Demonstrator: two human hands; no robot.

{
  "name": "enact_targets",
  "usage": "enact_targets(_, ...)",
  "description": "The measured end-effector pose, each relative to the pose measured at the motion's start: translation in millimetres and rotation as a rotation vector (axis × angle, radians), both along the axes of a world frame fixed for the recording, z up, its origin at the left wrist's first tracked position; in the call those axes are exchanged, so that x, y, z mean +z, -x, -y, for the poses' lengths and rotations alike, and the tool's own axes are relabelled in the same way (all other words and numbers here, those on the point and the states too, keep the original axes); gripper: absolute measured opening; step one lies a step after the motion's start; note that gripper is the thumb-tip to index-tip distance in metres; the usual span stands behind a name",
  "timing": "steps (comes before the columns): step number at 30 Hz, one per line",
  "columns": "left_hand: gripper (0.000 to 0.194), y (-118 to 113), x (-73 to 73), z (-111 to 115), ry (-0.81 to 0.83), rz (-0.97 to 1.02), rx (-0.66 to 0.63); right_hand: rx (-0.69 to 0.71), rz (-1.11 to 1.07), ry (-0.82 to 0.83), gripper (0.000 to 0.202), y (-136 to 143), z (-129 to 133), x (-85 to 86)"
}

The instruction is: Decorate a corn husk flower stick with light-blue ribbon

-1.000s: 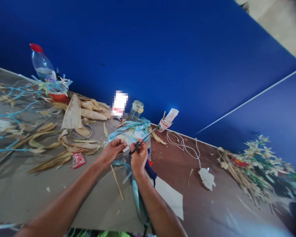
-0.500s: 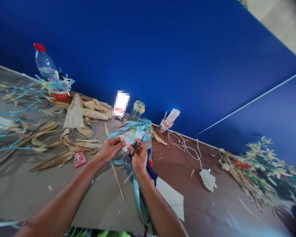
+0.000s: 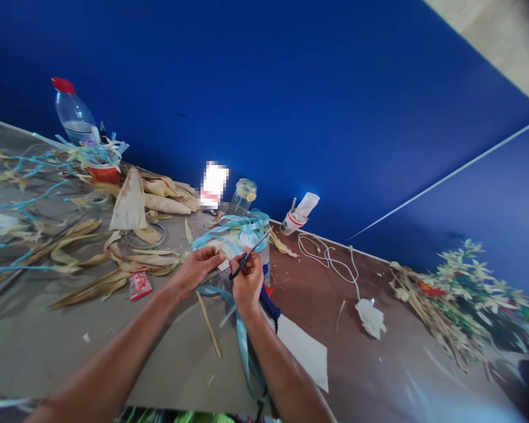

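Scissors [image 3: 245, 259]: in the right hand, on the near side of the jar [image 3: 242, 197], blades slanting up and rightward; they look closed or nearly so.
Right hand [image 3: 249, 276]: fingers curled around the dark handles, thumb side toward the other hand.
Left hand [image 3: 201, 262]: fingers bent, thumb and forefinger tips pressed together; from here I can't tell what, if anything, sits between them.
Ribbon [image 3: 258, 218]: pale blue, looped just in front of the jar, with another length trailing toward the near edge.
Blades: I'd keep them angled away from the left fingertips and clear of those loops, which could snag. A light hold and steady wrists should suit such small work; easing the trailing ribbon aside would help.
Husks [image 3: 130, 200]: heaped left of the jar, too tangled to count.
Counts: one pair of scissors, two hands, one jar; one bottle [image 3: 74, 114], far left of the jar; one cup [image 3: 293, 221], to its right; one red packet [image 3: 140, 285], nearer and left of it; one stick [image 3: 209, 325], nearer than the jar. Ribbon pieces I can't number, since the loops overlap.
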State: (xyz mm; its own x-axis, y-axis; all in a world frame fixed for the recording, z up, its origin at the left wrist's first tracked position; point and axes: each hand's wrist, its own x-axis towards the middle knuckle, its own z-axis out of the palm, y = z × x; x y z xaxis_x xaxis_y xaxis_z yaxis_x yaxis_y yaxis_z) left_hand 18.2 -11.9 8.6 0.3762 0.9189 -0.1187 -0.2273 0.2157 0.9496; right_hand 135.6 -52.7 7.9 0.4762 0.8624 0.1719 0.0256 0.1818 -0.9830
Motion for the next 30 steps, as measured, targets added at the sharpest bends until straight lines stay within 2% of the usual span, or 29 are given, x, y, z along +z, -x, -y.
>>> enact_targets(4,0.031,-1,-2.8,-1,0.004,0.008,0.059,0.027,0.002,0.013,0.038,1,1,-0.5)
enact_targets(7,0.029,1,-2.4,-2,0.041,0.056,0.054,0.081,-0.017,0.022,0.04,0,3,-0.4)
enact_targets(15,0.035,20,8.6,-11,0.02,0.017,0.117,0.372,0.039,0.113,0.033,-4,16,6.9)
enact_targets(19,0.032,28,11.4,-14,-0.003,-0.024,0.121,0.487,0.103,0.165,0.03,-5,19,4.0)
enact_targets(23,0.031,32,13.2,-14,-0.048,-0.072,0.13,0.549,0.1,0.179,0.027,-7,20,1.9)
enact_targets(30,0.032,33,14.1,-13,-0.073,-0.105,0.122,0.639,0.042,0.218,0.033,-6,20,9.9)
